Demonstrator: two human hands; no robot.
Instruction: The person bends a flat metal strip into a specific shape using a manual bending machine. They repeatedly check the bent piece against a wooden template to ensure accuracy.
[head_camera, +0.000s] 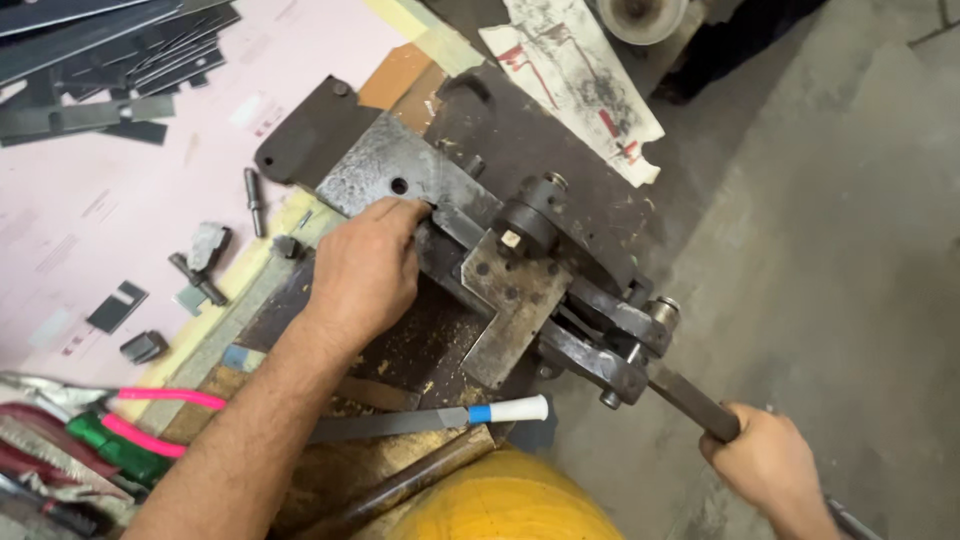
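A heavy steel lever press (520, 270) stands on a dark metal base plate (560, 150) at the bench edge. My left hand (365, 270) rests on the press bed, fingertips pushed against a small dark piece at the die beside a grey steel block (400, 170). What the fingers pinch is hidden. My right hand (770, 465) is closed around the long dark lever handle (690, 400), which runs from the press linkage (620, 345) down to the lower right.
A file with a white and blue handle (440, 418) lies below the press. A yellow rounded object (510, 505) sits at the bottom. Dark metal strips (110, 60), small cut pieces (200, 260) and pink-handled pliers (150, 415) lie on the pink sheet at left. Concrete floor (830, 230) at right.
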